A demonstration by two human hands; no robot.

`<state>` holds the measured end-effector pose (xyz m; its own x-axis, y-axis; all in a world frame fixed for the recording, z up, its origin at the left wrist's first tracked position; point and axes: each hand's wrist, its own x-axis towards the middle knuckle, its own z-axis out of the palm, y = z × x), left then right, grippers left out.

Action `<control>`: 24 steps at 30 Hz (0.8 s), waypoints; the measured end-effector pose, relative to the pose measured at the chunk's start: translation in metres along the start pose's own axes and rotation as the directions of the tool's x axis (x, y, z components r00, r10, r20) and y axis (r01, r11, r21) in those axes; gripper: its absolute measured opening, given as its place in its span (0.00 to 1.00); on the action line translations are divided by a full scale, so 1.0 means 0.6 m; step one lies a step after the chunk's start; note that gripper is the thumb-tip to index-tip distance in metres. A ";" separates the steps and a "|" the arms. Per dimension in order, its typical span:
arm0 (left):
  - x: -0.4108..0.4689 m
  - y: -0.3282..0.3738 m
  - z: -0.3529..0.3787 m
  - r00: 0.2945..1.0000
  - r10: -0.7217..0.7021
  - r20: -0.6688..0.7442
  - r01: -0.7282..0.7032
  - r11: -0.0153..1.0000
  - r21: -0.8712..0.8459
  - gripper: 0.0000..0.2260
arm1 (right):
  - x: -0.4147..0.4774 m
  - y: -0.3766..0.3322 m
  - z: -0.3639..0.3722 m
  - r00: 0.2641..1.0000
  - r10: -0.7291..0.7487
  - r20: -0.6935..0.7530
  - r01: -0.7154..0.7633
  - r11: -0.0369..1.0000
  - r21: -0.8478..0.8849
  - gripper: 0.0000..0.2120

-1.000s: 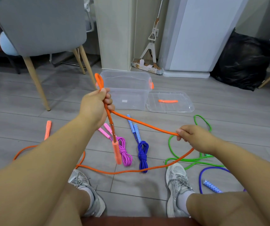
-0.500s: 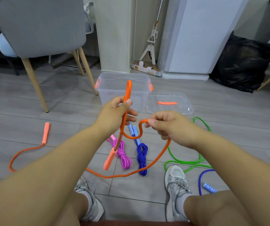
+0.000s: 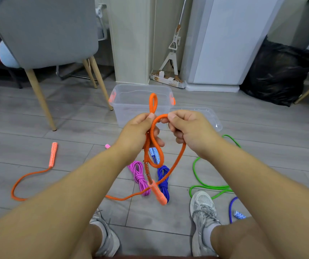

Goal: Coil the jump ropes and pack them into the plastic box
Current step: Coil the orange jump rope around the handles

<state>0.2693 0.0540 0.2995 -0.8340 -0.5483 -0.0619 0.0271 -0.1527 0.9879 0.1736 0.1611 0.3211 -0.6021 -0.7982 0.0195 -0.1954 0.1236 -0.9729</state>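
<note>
A: What are the hands holding?

B: Both grip one orange jump rope above the floor. The left hand clutches several folded strands, with a loop sticking up above it and one handle dangling below. The right hand pinches a bend of the rope just beside the left thumb.

A: And the box?

B: The clear plastic box sits open on the floor beyond the hands, its lid to the right. A coiled pink rope and blue rope lie nearer; a loose green rope lies right.
</note>
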 end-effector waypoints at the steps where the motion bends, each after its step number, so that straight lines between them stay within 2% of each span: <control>1: 0.001 0.000 0.002 1.000 -0.020 -0.013 0.020 0.999 -0.027 0.12 | 0.001 0.002 -0.001 1.000 -0.018 -0.016 0.017 0.998 -0.058 0.13; 6: 0.002 0.005 0.002 0.991 -0.136 -0.010 0.135 0.988 -0.075 0.14 | -0.002 0.014 -0.008 0.991 -0.120 -0.054 0.099 0.948 -0.302 0.10; 10: -0.002 0.005 -0.014 0.986 -0.120 0.114 0.106 0.987 0.121 0.05 | -0.006 0.022 -0.018 0.988 -0.155 -0.022 0.136 0.917 -0.376 0.09; 12: -0.004 0.006 -0.020 0.984 -0.122 0.133 0.096 0.979 0.182 0.03 | -0.008 0.026 -0.027 0.990 -0.140 -0.029 0.116 0.907 -0.404 0.08; 18: -0.003 0.009 -0.034 0.998 -0.040 0.055 0.016 0.923 0.385 0.07 | -0.018 0.033 -0.046 0.994 -0.104 -0.021 0.078 0.848 -0.524 0.06; 24: -0.004 0.016 -0.043 0.999 0.039 -0.022 -0.027 0.916 0.401 0.09 | -0.030 0.042 -0.065 0.997 -0.076 -0.025 0.048 0.814 -0.579 0.10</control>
<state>0.2856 0.0325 0.3055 -0.8201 -0.5716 -0.0267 -0.1740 0.2047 0.9632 0.1491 0.2018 0.3050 -0.6046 -0.7903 0.0992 -0.6361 0.4041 -0.6573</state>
